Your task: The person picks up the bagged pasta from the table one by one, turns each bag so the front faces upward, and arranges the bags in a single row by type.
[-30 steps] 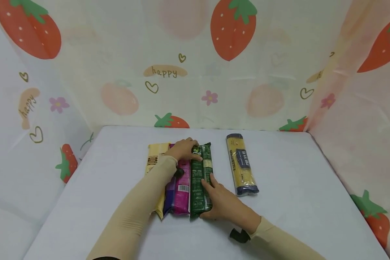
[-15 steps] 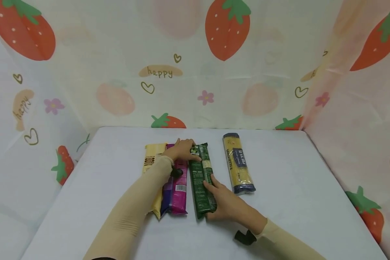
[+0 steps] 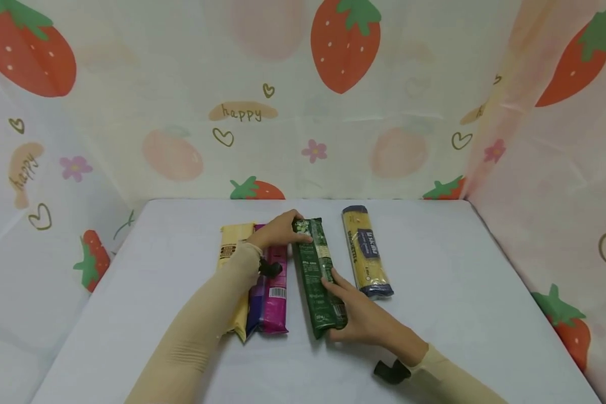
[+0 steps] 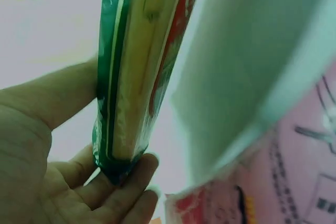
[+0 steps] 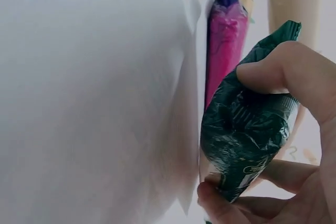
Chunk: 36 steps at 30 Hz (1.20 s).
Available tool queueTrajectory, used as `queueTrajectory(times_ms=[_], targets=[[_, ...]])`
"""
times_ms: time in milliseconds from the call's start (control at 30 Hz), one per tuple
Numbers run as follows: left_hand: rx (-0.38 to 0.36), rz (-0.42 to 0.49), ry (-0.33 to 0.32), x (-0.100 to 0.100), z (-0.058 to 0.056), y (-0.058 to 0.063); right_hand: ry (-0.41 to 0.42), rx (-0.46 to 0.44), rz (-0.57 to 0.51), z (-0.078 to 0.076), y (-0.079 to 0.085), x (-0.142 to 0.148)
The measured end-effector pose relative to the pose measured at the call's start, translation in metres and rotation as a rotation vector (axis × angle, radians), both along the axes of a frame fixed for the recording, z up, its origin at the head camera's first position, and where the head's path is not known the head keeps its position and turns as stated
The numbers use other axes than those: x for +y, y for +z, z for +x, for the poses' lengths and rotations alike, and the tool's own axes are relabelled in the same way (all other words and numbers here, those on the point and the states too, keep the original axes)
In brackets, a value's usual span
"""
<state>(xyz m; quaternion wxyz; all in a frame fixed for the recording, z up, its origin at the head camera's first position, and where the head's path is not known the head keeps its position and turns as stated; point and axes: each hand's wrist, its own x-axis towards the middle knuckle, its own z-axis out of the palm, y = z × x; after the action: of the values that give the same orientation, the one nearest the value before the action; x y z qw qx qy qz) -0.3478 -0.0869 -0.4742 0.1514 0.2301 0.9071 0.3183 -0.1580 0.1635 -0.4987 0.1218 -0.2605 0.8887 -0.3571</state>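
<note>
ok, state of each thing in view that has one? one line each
Green packet: held at both ends, slanted.
Pink-and-purple packaging: lying on the table, partly hidden by the left arm.
Pale yellow packet: lying, partly hidden likewise.
Blue-ended packet: lying apart, no hand on it.
Left hand: gripping green packet's far end.
Right hand: gripping its near end.
</note>
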Motion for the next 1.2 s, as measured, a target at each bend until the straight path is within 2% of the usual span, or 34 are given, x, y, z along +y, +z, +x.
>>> queueTrajectory(times_ms=[167, 533, 733, 900, 1033, 1100, 1167, 1200], targets=[[-0.043, 0.079, 0.038, 0.000, 0.005, 0.009, 0.007, 0.028, -0.030, 0.001, 0.004, 0.003], [-0.106, 0.194, 0.094, -0.010, 0.008, 0.014, 0.028, 0.032, -0.101, 0.007, 0.010, 0.007], [-0.135, 0.267, 0.138, -0.018, 0.005, 0.011, 0.055, 0.041, -0.170, 0.008, 0.008, 0.007], [-0.215, 0.352, 0.179, -0.024, 0.005, 0.009, 0.063, 0.017, -0.264, 0.008, 0.006, 0.006], [-0.335, 0.508, 0.188, -0.024, 0.005, 0.008, 0.053, 0.000, -0.340, 0.009, 0.006, 0.005], [-0.371, 0.606, 0.162, -0.023, 0.003, 0.006, 0.056, -0.009, -0.385, 0.009, 0.006, 0.004], [-0.385, 0.687, 0.133, -0.022, 0.002, 0.004, 0.065, -0.018, -0.428, 0.008, 0.006, 0.003], [-0.371, 0.695, 0.121, -0.023, 0.001, 0.003, 0.069, -0.022, -0.444, 0.008, 0.006, 0.002]])
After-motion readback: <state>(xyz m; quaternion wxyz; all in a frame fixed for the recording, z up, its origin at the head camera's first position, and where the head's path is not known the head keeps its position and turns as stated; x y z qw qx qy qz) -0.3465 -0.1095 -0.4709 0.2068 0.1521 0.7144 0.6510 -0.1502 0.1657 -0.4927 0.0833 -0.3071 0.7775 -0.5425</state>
